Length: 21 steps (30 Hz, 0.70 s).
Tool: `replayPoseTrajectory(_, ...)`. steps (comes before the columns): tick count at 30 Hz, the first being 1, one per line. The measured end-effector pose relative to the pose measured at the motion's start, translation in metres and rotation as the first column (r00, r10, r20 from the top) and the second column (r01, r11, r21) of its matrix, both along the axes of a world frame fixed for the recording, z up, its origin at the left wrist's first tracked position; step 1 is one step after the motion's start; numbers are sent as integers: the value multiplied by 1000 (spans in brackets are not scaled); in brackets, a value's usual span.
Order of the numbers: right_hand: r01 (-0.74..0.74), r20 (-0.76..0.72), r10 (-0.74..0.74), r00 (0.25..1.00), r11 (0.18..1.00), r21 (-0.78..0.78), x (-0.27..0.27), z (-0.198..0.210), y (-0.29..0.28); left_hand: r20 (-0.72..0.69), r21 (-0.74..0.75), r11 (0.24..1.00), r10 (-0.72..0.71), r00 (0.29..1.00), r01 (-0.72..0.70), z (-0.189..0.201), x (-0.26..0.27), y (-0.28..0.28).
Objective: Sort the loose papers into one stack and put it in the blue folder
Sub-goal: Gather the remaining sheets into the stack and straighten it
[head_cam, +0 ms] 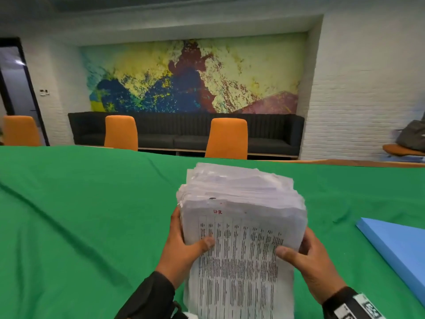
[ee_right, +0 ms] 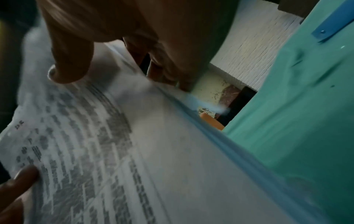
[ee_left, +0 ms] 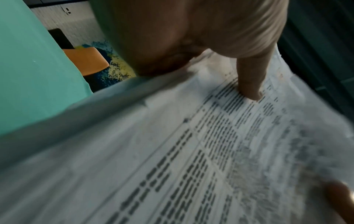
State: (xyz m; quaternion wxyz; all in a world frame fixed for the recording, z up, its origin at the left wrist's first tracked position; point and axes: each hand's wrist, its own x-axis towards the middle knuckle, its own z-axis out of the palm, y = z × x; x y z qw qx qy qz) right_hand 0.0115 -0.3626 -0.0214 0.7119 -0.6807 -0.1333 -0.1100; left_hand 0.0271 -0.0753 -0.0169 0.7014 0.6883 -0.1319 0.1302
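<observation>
- White paper stack (head_cam: 241, 229), thick, printed table on its top sheet, gripped at both side edges above the green tablecloth (head_cam: 80, 215).
- Left hand (head_cam: 184, 247) curled round the left edge, thumb pressed on the top sheet, other fingers hidden beneath.
- Right hand (head_cam: 308, 256) clasped on the right edge, thumb likewise on top.
- Blue folder (head_cam: 400, 252) flat on the cloth, right of the right-hand fingers, apart from the stack.
- Orange chairs (head_cam: 226, 138) beyond the fingertips, past the far table edge.
</observation>
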Motion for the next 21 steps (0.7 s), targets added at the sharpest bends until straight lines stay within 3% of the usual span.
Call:
replayPoseTrajectory(3,11,0,-11,1000,999,44,1,-1,-1,-1,-66,997,-46,999,46,-1,0,0)
replayPoseTrajectory(6,-11,33,11,999,1000,-6,-5,-2,8,26,-70,994,-79,997,81,-1,-3,-5)
replayPoseTrajectory(11,55,122,-71,990,990,131,-14,16,27,165,-77,996,51,985,-39,24,-6,-13)
replayPoseTrajectory(13,68,166,-85,982,992,102,-13,18,23,197,-53,998,56,979,-46,32,-5,-5)
replayPoseTrajectory(18,-88,84,84,993,995,41,-15,0,18,91,-16,1000,-11,996,13,6,-8,15)
replayPoseTrajectory(21,5,67,-4,998,1000,-6,-21,6,35,43,-57,998,38,998,-36,0,-10,7)
